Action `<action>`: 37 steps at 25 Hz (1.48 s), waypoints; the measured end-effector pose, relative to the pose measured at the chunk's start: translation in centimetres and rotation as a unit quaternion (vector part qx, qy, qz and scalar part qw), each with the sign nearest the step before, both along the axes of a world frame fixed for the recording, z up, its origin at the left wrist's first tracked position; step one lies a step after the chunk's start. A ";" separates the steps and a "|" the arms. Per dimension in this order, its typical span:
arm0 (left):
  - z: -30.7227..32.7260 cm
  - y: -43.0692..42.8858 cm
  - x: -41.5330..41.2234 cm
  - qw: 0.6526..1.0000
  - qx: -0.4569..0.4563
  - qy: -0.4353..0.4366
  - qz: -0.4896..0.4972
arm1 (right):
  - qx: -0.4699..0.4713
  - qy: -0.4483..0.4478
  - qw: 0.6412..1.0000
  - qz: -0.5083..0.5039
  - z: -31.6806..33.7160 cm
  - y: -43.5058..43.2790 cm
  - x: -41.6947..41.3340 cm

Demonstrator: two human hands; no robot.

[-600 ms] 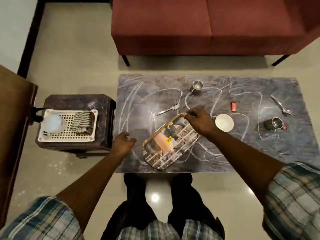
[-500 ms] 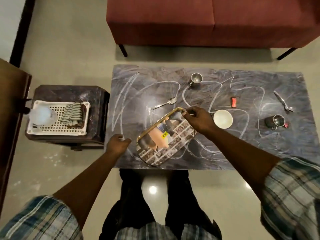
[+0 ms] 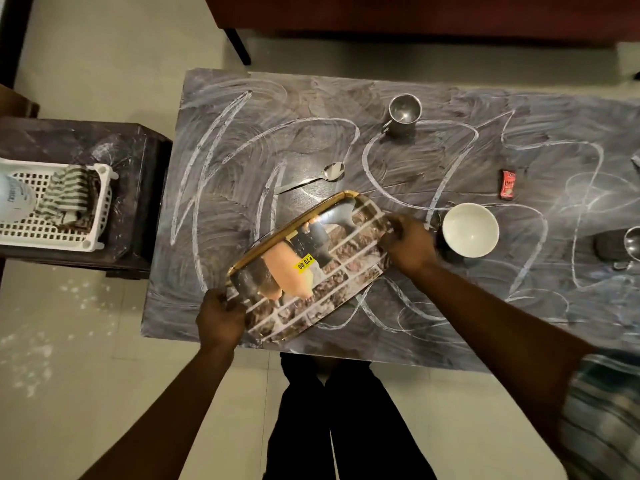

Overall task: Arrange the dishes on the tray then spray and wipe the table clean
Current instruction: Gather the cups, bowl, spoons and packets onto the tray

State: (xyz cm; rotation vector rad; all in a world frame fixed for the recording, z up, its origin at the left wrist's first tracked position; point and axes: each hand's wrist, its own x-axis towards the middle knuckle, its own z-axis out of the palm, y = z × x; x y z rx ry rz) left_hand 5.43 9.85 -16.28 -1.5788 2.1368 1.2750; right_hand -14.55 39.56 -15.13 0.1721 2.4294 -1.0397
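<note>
Both hands clamp the tray, left hand at its near end, right hand opposite, on the chalk-streaked bench; a steel cup is cut off beyond the white bowl.

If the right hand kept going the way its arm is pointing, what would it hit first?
The right hand points up and left across the tray, whose end it grips. Straight on, it would probably meet the spoon lying just beyond the tray's far rim, though height is hard to judge.
</note>
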 end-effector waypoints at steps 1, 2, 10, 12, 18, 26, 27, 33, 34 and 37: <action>0.0 -0.2 0.2 1.000 -0.018 0.016 -0.013 | 0.003 0.009 1.000 -0.008 -0.1 0.0 0.4; 0.1 -0.5 0.1 0.999 -0.036 0.030 -0.026 | 0.008 0.017 1.000 -0.025 -0.2 0.1 1.0; 1.8 -1.1 -4.4 0.974 -0.035 0.087 -0.206 | -0.023 -0.014 0.969 -0.247 0.7 5.0 11.3; 1.8 -0.8 -5.0 0.967 -0.029 0.089 -0.237 | -0.014 -0.002 0.961 -0.276 0.5 5.3 12.9; 0.7 -0.3 -6.2 0.959 -0.045 0.104 -0.258 | -0.018 0.023 0.948 -0.318 -0.5 4.8 14.4; 1.0 0.1 -6.6 0.949 -0.114 0.078 -0.284 | 0.001 0.018 0.957 -0.288 -0.3 5.1 14.1; 1.5 0.3 -6.9 0.947 -0.137 0.073 -0.282 | 0.024 0.040 0.966 -0.253 0.2 5.3 14.0; 6.9 3.7 -17.7 0.934 -0.090 0.191 -0.289 | -0.073 0.103 0.975 -0.185 5.4 4.7 3.4; 7.3 4.9 -20.6 0.936 -0.072 0.204 -0.279 | -0.113 0.086 0.966 -0.215 5.7 4.4 0.5; 7.6 9.1 -27.7 0.946 0.006 0.236 -0.220 | -0.200 0.043 0.943 -0.263 5.6 3.1 -6.3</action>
